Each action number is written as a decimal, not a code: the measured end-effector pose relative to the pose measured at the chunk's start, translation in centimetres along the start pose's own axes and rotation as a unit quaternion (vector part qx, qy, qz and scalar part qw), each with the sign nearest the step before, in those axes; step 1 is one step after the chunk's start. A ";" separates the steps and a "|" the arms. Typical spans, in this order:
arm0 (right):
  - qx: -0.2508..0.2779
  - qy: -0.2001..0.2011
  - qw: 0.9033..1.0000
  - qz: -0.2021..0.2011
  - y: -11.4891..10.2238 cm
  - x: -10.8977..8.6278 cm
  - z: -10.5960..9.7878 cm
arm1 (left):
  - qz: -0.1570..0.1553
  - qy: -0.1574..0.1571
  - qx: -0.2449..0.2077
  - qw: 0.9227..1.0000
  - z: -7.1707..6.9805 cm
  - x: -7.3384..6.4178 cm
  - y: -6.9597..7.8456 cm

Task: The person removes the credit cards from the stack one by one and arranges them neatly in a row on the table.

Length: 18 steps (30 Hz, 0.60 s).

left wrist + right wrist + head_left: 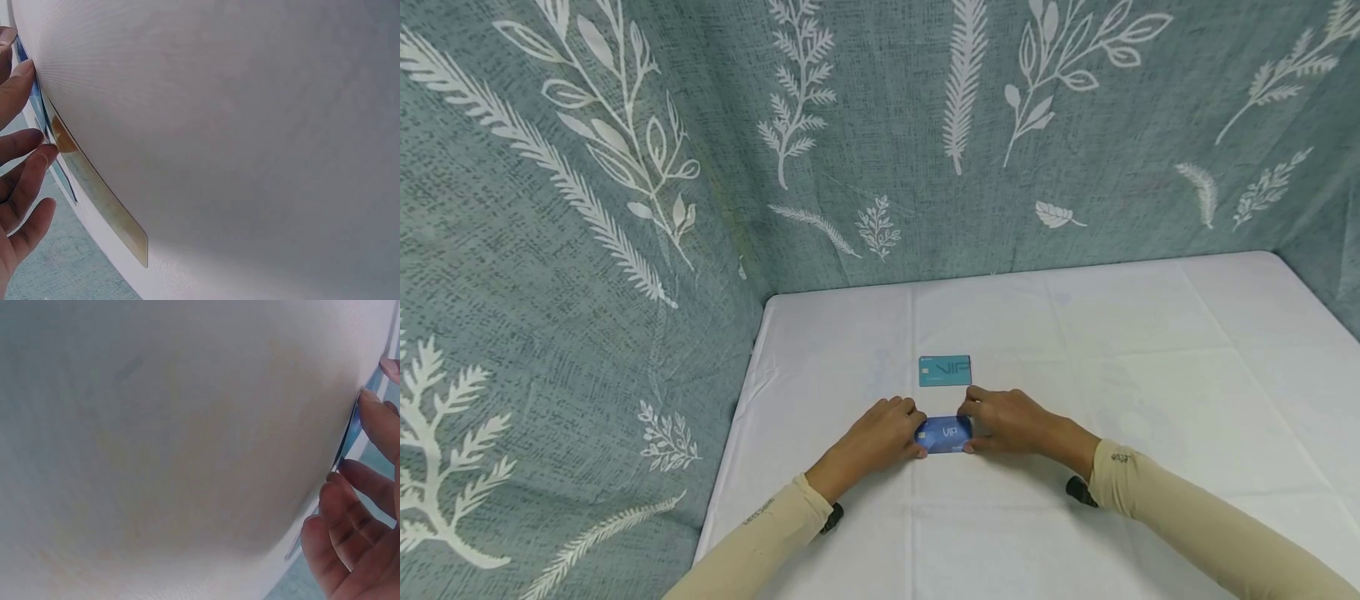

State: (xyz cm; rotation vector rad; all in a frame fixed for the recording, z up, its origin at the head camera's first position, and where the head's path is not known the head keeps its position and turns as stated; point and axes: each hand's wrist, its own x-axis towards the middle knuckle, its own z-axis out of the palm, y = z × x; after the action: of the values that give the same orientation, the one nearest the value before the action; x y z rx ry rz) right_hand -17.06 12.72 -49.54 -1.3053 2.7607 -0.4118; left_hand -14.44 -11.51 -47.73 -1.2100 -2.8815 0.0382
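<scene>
A blue card printed with "VIP" is held between both hands, its long sides running left to right. My left hand grips its left end, thumb at the near corner and a finger at the far corner. At the right end, my right hand grips it the same way. Beyond it, a teal card, also marked "VIP", lies flat on the white-covered table. Both wrist views catch the blue card almost edge-on; whether it touches the cloth I cannot tell. A pale shiny strip with a rounded corner shows in the left wrist view, its kind unclear.
A white cloth with fold lines covers the table. Blue-green curtains with white leaf prints stand along the back and left edges. Dark objects show beneath the wrists.
</scene>
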 end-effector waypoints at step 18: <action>0.011 -0.011 1.000 0.002 0.2 0.2 -0.2 | -0.013 -0.006 -0.009 1.000 0.1 0.2 0.1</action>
State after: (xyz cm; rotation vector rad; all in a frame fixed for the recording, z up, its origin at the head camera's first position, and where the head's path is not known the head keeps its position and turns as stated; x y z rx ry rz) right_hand -17.32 12.76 -49.43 -1.2902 2.7338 -0.4233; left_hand -14.48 -11.32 -47.84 -1.1795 -2.9144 0.0200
